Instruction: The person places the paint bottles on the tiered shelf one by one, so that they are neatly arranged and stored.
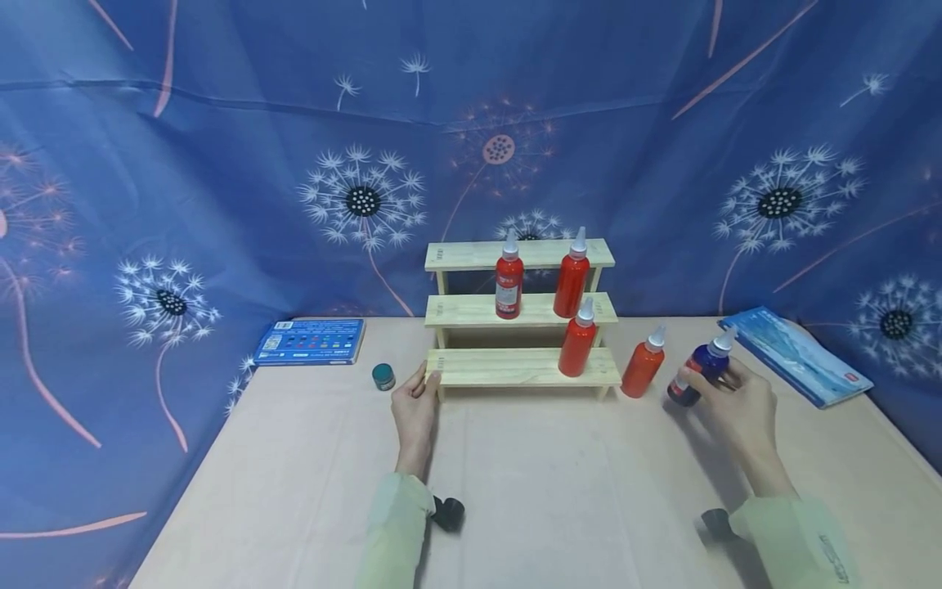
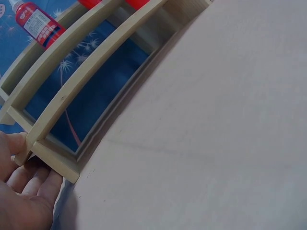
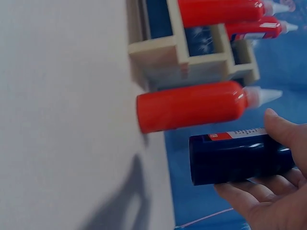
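While a blue box [image 1: 311, 342] lay at the far left and a green jar [image 1: 383, 376] stood near it, the left hand [image 1: 414, 413] grasped a wooden rack [image 1: 500, 368] by the left end of its lowest step. On the middle step stood a red bottle [image 1: 508, 286] and, right of it, a second red bottle [image 1: 571, 282]; a third red bottle [image 1: 577, 343] stood towards the right end of the lowest step. A fourth red bottle [image 1: 643, 366] was on the table [image 1: 530, 491] just beside the rack. Farther right, the right hand [image 1: 739, 409] held a blue bottle [image 1: 710, 360] tilted and off the surface, thumb on one side, fingers round the other. Beyond it lay a booklet [image 1: 796, 357]. The work looked partway along: three of five bottles were on the rack, two off it. The table top was pale and faintly creased, and a blue curtain [image 1: 243, 180] printed with dandelions hung behind and at both sides.
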`<state>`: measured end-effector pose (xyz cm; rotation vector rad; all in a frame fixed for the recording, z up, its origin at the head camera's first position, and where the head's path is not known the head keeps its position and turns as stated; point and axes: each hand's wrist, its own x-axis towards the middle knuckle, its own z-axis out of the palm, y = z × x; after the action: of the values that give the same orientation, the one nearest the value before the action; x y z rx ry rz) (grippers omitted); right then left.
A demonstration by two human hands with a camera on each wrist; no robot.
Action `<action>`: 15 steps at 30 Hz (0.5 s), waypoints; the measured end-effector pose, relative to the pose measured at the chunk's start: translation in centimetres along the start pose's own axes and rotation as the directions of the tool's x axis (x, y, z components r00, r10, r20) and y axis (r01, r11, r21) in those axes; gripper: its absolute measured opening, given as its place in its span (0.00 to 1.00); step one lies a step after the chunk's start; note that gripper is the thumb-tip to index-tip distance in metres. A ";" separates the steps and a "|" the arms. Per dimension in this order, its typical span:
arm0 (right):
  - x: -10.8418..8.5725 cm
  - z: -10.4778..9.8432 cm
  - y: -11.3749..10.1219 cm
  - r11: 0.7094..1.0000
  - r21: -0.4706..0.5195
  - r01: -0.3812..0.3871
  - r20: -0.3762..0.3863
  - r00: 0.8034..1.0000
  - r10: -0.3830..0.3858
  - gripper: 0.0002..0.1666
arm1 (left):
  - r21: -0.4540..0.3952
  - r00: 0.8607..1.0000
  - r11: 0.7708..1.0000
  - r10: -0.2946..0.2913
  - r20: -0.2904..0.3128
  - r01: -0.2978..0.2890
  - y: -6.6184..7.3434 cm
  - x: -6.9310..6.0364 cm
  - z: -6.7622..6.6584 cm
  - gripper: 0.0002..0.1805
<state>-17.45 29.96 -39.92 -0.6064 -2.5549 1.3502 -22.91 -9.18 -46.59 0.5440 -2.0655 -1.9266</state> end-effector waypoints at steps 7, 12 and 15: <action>-2.2 -0.4 -1.4 0.992 -0.051 0.115 -0.024 0.993 -0.116 0.42 | -0.012 1.000 1.000 0.000 0.006 0.000 -0.1 0.0 0.0 0.22; -3.8 -0.1 -2.3 0.984 -0.030 0.175 -0.020 0.984 -0.176 0.40 | -0.026 1.000 1.000 0.009 0.008 -0.009 -0.2 0.0 0.0 0.22; -4.6 0.7 -2.6 0.978 -0.022 0.208 -0.006 0.978 -0.208 0.39 | -0.023 1.000 1.000 0.014 0.006 -0.014 -0.2 0.0 0.1 0.22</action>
<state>-14.24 26.13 -38.02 -0.3352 -2.5457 1.2493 -22.91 -9.13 -46.77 0.5183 -2.0429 -1.9443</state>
